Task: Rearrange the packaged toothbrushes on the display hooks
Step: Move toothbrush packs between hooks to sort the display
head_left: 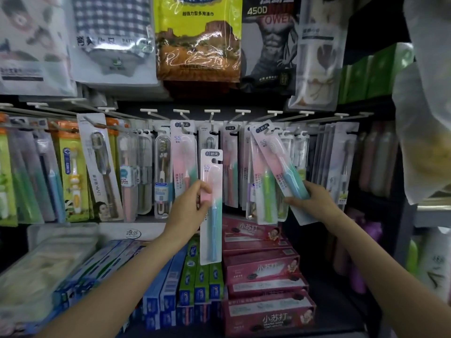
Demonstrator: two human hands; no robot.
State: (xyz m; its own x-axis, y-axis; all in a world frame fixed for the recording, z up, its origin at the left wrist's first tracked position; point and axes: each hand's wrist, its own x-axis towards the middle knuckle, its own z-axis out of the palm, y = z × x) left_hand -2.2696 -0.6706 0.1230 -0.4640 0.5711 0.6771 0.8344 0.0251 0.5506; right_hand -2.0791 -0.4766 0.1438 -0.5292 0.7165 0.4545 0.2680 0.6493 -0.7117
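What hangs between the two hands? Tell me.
Head view: between the left hand and right hand, hooked toothbrush packs, one holding a green toothbrush.

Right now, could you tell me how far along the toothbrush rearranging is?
Midway. One matching pack already hangs on a centre hook. The left hand holds a loose pack off the hooks; the right hand grips a tilted pack, top near its hook. Both need hanging straight.
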